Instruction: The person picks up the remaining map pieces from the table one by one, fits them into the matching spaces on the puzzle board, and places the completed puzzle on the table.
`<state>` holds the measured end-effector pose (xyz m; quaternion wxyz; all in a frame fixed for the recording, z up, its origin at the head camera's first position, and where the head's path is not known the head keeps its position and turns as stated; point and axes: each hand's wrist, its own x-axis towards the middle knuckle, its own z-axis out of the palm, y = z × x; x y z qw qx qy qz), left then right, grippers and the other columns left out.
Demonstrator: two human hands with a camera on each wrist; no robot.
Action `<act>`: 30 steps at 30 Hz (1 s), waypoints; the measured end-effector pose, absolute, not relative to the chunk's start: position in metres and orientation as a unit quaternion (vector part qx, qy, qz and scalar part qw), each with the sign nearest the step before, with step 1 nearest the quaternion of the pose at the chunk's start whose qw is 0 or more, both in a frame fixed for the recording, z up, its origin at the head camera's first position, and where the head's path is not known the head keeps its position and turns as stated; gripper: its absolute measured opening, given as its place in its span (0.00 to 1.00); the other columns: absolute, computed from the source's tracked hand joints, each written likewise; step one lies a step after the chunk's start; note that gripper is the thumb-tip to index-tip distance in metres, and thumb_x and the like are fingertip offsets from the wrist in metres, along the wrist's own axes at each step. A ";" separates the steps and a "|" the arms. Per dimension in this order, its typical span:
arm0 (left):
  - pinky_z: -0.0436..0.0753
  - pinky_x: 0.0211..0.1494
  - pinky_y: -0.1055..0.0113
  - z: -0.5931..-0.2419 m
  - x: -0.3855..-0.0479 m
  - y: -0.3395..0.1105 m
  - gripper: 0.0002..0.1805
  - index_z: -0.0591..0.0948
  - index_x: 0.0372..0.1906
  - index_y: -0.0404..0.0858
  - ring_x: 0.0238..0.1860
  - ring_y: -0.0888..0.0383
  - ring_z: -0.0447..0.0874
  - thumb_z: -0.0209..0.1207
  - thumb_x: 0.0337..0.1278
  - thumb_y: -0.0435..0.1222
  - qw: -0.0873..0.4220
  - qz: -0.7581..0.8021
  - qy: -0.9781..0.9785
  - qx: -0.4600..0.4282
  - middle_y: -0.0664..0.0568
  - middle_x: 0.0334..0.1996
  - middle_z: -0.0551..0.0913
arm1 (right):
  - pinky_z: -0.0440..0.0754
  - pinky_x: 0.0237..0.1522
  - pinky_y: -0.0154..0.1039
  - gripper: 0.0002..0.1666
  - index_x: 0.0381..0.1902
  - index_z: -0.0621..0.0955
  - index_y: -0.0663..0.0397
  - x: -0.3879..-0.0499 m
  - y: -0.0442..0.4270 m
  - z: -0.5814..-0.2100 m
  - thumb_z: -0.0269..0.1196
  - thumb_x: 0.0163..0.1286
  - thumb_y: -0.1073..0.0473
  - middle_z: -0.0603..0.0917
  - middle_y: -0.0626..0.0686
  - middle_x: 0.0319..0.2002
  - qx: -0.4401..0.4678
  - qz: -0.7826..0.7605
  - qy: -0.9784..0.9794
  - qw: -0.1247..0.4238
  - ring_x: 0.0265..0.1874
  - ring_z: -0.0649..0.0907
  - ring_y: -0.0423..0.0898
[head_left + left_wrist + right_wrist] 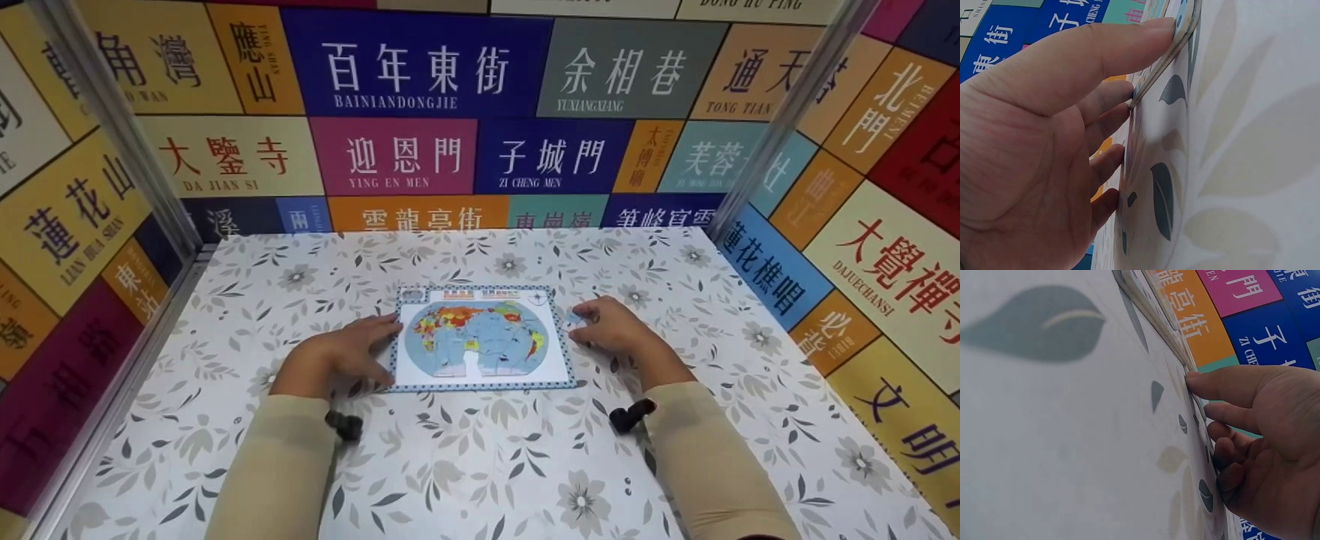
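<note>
A world map jigsaw puzzle (484,337) with a blue dotted border lies flat on the table in the head view; a white gap shows low in the middle of its map. My left hand (345,351) rests at the puzzle's left side, fingers spread along its edge. In the left wrist view, the left thumb (1134,48) touches the board's rim, and the other fingertips are on the table. Just off the right border, my right hand (619,328) pinches a small light-blue puzzle piece (573,320) between thumb and index finger. In the right wrist view, the remaining fingers (1230,453) curl inward near the tabletop.
A white tablecloth (495,457) with grey leaves and flowers covers the table. Panels with large Chinese characters (420,64) rise behind and at both sides, with metal posts (131,127) at the corners. Small black devices (343,425) sit at both wrists.
</note>
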<state>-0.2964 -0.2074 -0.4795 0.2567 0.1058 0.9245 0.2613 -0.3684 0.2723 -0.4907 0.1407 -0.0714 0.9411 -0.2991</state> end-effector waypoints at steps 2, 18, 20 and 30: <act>0.46 0.90 0.35 -0.481 -0.296 -0.208 0.58 0.59 0.87 0.57 0.91 0.45 0.37 0.79 0.52 0.49 0.250 0.258 0.927 0.111 0.60 0.90 0.46 | 0.75 0.77 0.59 0.38 0.76 0.76 0.53 -0.369 0.272 -0.491 0.72 0.72 0.49 0.75 0.61 0.74 -0.071 -0.306 0.939 0.141 0.72 0.77 0.60; 0.44 0.90 0.34 -0.477 -0.295 -0.207 0.58 0.60 0.86 0.61 0.91 0.47 0.37 0.79 0.51 0.48 0.260 0.264 0.924 0.089 0.63 0.90 0.46 | 0.76 0.76 0.58 0.40 0.75 0.77 0.56 -0.368 0.274 -0.491 0.74 0.69 0.50 0.79 0.62 0.72 -0.078 -0.323 0.934 0.135 0.71 0.78 0.60; 0.44 0.90 0.34 -0.477 -0.295 -0.207 0.58 0.60 0.86 0.61 0.91 0.46 0.37 0.79 0.51 0.48 0.259 0.263 0.925 0.091 0.63 0.90 0.46 | 0.76 0.76 0.58 0.39 0.75 0.77 0.56 -0.368 0.274 -0.491 0.73 0.69 0.50 0.79 0.62 0.72 -0.078 -0.324 0.933 0.135 0.71 0.79 0.60; 0.43 0.89 0.33 -0.477 -0.295 -0.207 0.58 0.60 0.86 0.61 0.91 0.46 0.36 0.79 0.51 0.48 0.262 0.271 0.922 0.088 0.64 0.90 0.45 | 0.79 0.72 0.57 0.38 0.74 0.78 0.56 -0.368 0.272 -0.488 0.73 0.69 0.50 0.81 0.62 0.68 -0.074 -0.322 0.934 0.136 0.66 0.80 0.58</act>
